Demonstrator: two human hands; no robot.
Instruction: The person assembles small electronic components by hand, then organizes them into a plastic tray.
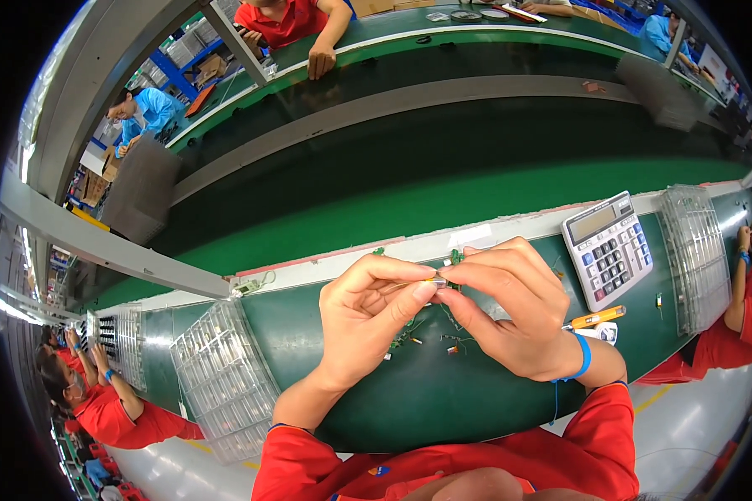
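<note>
Just above the dark green bench, my left hand and my right hand meet, fingertips pinched together. Between them is a small silver cylindrical part, with thin wire beside it; the fingers cover much of it. Both hands are closed on this part. A blue strap circles my right wrist. Several small wired components lie on the bench below my hands, some with green bodies or wires, partly hidden by my fingers.
A grey calculator sits right, with an orange pen below it. Clear plastic trays stand at left and right. Beyond the bench edge runs a green conveyor belt. People in red and blue work nearby.
</note>
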